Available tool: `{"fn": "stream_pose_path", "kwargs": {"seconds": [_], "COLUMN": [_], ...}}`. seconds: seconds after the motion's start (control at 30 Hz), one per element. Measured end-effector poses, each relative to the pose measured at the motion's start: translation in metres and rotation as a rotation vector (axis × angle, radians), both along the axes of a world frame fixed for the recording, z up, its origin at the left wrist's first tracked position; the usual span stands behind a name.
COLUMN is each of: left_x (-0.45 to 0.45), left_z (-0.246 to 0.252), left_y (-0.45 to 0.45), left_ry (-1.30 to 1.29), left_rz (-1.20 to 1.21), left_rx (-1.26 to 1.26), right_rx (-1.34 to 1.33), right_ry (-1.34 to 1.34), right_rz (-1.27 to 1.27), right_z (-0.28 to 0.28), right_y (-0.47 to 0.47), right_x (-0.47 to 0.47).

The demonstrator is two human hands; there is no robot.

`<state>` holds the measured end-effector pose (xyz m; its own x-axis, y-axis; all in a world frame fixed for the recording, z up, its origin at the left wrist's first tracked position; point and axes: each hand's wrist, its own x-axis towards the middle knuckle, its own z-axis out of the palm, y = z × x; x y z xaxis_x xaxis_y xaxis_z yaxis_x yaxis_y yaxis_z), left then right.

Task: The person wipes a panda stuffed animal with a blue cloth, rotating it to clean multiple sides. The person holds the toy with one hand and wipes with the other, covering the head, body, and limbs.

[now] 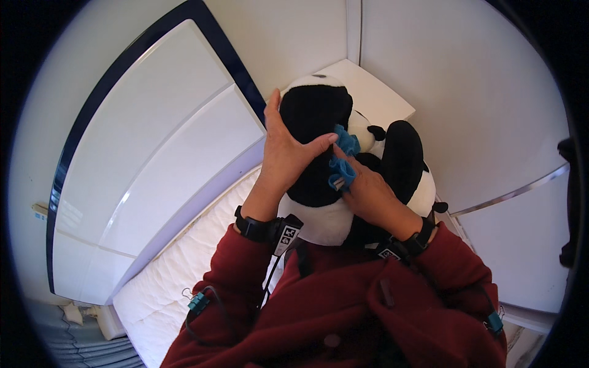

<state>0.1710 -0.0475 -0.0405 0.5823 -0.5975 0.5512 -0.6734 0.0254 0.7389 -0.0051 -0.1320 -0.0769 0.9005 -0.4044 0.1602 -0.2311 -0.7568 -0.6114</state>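
Observation:
A black-and-white plush panda (pixel 317 112) is held upright close to my body. My left hand (pixel 287 149) grips its side, thumb across the black fur and fingers behind. In my right hand (pixel 370 191) is a crumpled blue cloth (pixel 341 172), pressed against the black fur near my left thumb. Part of the cloth sticks out above my right fingers. Behind my right hand sits a second plush panda (pixel 402 152), with a raised black limb and a white body. The lower parts of both toys are partly hidden by my hands and red sleeves.
A white bedside cabinet top (pixel 386 99) stands in the corner behind the toys. To the left are a white headboard with a dark border (pixel 184 92) and a white mattress (pixel 184 271). A white wardrobe door (pixel 460 101) rises on the right. Cables run along my sleeves, held by binder clips (pixel 199 302).

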Motion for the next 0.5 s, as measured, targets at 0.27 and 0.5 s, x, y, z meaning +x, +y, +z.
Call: {"fn": "stream_pose_path", "kwargs": {"seconds": [0.27,0.5], "left_x": [0.010,-0.004], "left_z": [-0.023,-0.009], "left_y": [0.013,0.017], "left_ry": [0.447,0.393], "left_rz": [-0.234,-0.168], "left_rx": [-0.009,-0.026], "right_rx": [-0.049,0.155], "right_ry": [0.016,-0.348], "right_rz": [0.237,0.038], "right_z": [0.034,0.029], "right_y": [-0.058,-0.010], "right_x": [-0.075,-0.008]}}
